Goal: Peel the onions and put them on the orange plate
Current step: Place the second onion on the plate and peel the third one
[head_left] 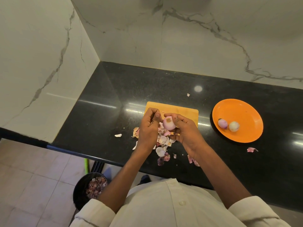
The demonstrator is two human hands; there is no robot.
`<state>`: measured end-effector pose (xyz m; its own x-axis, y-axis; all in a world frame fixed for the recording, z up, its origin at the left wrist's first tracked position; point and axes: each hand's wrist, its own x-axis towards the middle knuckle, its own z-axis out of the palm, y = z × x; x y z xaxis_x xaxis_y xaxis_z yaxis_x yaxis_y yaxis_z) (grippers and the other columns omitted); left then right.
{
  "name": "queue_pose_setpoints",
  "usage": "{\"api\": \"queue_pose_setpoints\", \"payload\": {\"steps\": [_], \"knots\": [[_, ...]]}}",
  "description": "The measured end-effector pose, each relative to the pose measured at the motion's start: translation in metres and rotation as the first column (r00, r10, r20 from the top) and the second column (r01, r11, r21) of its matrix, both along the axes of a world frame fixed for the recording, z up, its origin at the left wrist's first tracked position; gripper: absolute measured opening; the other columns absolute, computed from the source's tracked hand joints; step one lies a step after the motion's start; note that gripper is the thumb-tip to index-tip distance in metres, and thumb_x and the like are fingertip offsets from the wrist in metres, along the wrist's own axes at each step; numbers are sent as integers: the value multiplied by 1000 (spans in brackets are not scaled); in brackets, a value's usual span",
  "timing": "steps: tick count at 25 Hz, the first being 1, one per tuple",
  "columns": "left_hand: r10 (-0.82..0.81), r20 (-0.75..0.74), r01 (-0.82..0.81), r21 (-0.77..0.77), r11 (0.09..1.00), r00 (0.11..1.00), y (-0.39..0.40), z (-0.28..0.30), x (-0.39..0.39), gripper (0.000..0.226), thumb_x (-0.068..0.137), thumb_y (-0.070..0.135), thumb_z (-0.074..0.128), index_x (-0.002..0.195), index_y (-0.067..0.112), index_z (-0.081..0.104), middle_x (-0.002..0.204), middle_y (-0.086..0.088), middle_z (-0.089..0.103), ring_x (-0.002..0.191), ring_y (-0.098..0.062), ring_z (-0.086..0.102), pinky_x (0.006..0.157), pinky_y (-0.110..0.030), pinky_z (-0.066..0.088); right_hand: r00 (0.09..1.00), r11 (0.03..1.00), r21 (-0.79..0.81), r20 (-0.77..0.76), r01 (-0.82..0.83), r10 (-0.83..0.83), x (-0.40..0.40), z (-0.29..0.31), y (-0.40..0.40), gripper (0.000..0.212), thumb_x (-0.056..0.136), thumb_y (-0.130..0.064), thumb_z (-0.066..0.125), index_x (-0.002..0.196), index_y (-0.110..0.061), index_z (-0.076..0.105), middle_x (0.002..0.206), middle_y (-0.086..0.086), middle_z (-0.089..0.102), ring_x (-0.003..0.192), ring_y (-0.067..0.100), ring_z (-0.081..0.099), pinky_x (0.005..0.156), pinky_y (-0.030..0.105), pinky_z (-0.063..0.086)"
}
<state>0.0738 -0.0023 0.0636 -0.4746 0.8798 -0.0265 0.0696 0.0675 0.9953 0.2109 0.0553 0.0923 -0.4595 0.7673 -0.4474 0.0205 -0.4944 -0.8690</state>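
While the right hand [183, 130] curls its fingers and thumb around a small, pale pink peeled onion [168, 124], the left hand [148, 126] sits right beside it with its fingers bent in and the thumb tip up against the onion's left side. I can't tell if the left hand is actually pinching a bit of skin or just touching. Both hands hover over the near edge of the rectangular light wooden chopping board [182, 111], which lies on the glossy black stone counter [114, 95].

Using the board as the reference: just to the right of it, a little apart, sits the round orange plastic plate [237, 112]. On it are two peeled onions, a pinkish one [222, 123] and a paler whitish one [234, 126], touching each other near the plate's near-left side.

At the near edge of the board and spilling onto the counter there's a messy heap of pink and white onion skins [163, 141], with a few loose flakes scattered left, right and beyond the board.

Well below and left of the board, down on the tiled floor, there's a round black bin [80, 192] holding a pile of darker purple onion peels [96, 185].

The person wears a white button shirt [164, 207] with the sleeves rolled up.
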Motion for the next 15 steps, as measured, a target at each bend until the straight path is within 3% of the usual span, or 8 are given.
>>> {"api": "queue_pose_setpoints", "payload": {"steps": [2,5,9,12,15], "knots": [[22,-45,-22,-8,1000,999,-3,-5,-2,20,112,14,50,97,5,59,88,-13,58,80,-16,53,74,-36,49,999,997,-72,-30,32,-34,2,-1,0,30,107,-36,56,120,-20,77,111,5,77,95,22,70,76,35,56],[42,-54,-45,-48,998,998,-6,-16,-4,10,107,9,58,102,12,66,94,-3,66,88,-14,61,82,-39,54,989,980,-183,-113,77,-99,2,-1,-2,31,103,-37,60,120,-17,77,111,9,76,95,25,70,78,36,57],[67,-67,-71,-58,996,995,-7,-19,-7,9,103,27,68,111,26,71,111,4,71,109,-16,68,96,-47,59,970,957,-263,-173,119,-168,0,-1,-4,30,97,-41,65,111,-20,81,116,11,72,94,22,68,82,35,58],[-51,-1,51,41,998,999,-5,-11,-2,15,100,24,70,115,21,71,113,-5,69,110,-26,67,95,-55,59,955,939,-321,-220,121,-198,-1,0,-4,32,98,-40,66,113,-15,79,121,15,74,101,25,72,81,35,63],[-144,-7,144,82,986,990,-2,-5,4,14,97,14,75,109,22,71,108,-4,67,105,-28,64,88,-49,60,948,922,-377,-254,88,-194,-3,0,-6,51,90,-44,73,125,-7,71,132,18,71,116,30,70,83,35,63]]}}
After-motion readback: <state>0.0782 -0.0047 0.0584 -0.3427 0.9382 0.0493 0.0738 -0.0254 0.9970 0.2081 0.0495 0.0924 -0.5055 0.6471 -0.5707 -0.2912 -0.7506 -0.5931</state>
